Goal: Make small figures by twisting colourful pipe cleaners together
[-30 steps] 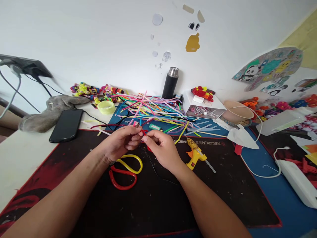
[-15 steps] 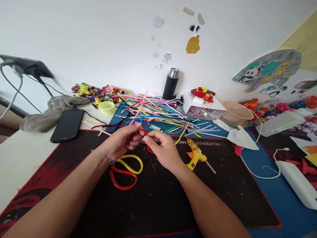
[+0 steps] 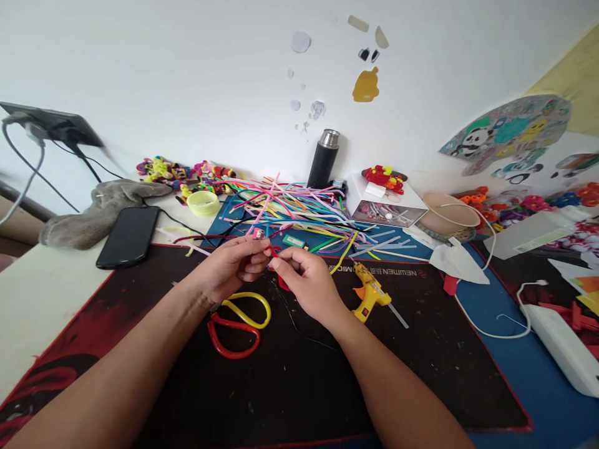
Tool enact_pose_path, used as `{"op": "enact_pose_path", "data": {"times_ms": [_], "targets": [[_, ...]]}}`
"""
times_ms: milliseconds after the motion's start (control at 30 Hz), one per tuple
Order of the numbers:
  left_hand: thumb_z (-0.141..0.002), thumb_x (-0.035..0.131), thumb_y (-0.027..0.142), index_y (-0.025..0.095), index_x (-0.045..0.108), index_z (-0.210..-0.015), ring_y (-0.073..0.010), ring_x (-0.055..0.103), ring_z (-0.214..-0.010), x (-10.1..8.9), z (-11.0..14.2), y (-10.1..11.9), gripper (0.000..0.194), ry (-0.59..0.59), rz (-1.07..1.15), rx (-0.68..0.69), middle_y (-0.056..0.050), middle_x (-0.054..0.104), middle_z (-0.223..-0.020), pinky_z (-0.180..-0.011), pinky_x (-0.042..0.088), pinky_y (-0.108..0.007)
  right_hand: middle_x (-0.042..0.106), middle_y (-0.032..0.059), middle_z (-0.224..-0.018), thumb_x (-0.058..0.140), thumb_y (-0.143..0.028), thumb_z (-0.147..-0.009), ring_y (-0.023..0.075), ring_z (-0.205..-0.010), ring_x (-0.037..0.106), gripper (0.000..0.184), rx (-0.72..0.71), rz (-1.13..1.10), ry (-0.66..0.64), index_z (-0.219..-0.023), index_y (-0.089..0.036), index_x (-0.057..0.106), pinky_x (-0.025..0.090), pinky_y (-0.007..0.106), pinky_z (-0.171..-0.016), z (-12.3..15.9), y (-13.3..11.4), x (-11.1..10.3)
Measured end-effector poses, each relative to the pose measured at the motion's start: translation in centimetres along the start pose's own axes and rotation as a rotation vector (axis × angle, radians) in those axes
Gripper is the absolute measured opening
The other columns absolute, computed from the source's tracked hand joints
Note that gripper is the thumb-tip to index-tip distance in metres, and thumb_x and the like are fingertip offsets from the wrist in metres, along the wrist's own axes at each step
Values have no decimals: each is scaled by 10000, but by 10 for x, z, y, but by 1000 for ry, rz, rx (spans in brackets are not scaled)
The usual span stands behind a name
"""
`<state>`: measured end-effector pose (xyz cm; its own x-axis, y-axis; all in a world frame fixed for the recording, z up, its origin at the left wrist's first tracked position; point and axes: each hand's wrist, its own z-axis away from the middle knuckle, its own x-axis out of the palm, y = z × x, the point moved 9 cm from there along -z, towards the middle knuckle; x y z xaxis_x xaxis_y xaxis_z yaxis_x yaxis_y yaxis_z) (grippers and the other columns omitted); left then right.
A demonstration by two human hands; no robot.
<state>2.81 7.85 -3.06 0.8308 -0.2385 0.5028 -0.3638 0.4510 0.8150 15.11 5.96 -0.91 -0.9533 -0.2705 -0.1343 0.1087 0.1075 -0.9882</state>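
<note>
My left hand (image 3: 231, 269) and my right hand (image 3: 306, 280) meet over the black desk mat (image 3: 290, 380), fingertips pinched together on a small red pipe cleaner piece (image 3: 273, 251). A dark red strand runs from the left hand's fingers up and to the left. Just below the left hand lie scissors (image 3: 239, 321) with a yellow and a red handle. A yellow glue gun (image 3: 368, 290) rests right of my right hand. Behind the hands spreads a pile of coloured pipe cleaners (image 3: 299, 212).
A black phone (image 3: 128, 236) and grey cloth (image 3: 93, 212) lie at the left. A black flask (image 3: 322, 159) stands by the wall. A white box (image 3: 388, 202), a beige bowl (image 3: 447, 212), a white cable (image 3: 491, 312) and a white device (image 3: 564, 340) crowd the right.
Both hands stay pinched on the red piece with only slight finger movement. The view has shifted a little.
</note>
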Motion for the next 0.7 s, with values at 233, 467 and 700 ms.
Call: {"op": "enact_pose_path", "data": {"times_ms": [233, 467, 700], "targets": [[-791, 890, 367, 158, 570, -674, -43, 245, -473, 1, 1, -1, 399, 11, 7, -8, 76, 346, -614, -408, 163, -167, 517, -47, -632, 700, -494, -956, 136, -576, 459, 285, 24, -8, 0, -870, -224, 668, 336, 280, -555, -1, 0, -1], [-777, 916, 355, 155, 566, -667, -43, 218, -484, 2, 0, -4, 418, -7, 64, -26, 81, 329, -620, -404, 141, -169, 515, -50, -626, 703, -478, -959, 128, -566, 447, 279, 19, -25, 3, -871, -216, 671, 328, 277, -552, 0, 2, 0], [-737, 948, 426, 142, 604, -688, -40, 240, -486, 1, -1, -4, 449, 34, 13, -16, 77, 345, -622, -414, 128, -175, 513, -52, -637, 697, -485, -958, 129, -567, 443, 277, 21, -24, 4, -884, -220, 669, 321, 277, -546, -1, 3, 0]]}}
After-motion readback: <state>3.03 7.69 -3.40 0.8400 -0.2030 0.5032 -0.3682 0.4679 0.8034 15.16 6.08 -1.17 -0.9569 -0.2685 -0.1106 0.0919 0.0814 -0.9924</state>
